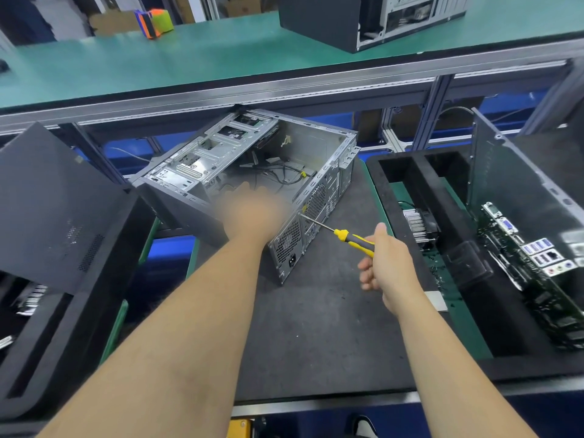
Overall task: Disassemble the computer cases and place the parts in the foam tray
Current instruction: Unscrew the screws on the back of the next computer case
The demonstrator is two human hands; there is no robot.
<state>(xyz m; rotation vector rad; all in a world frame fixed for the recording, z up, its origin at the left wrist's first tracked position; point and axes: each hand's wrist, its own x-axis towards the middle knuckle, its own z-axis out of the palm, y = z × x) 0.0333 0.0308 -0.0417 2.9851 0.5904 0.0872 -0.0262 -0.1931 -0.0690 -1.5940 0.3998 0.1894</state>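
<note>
An open grey computer case (284,147) lies on its side on the dark mat (316,327), its rear panel toward me. My left hand (252,213) is blurred and rests on the case's near edge; its fingers cannot be made out. My right hand (384,263) grips the yellow and grey handle of a screwdriver (344,237), whose tip touches the rear panel near its top corner. To the right stands a black foam tray (407,172) holding a heatsink with fan (420,222), a motherboard (534,263) and a case side panel (518,184).
A second black foam tray (63,327) sits at the left with a black side panel (53,200) leaning in it. Above runs a green shelf (158,64) carrying another computer case (363,17) and an orange and green object (155,22).
</note>
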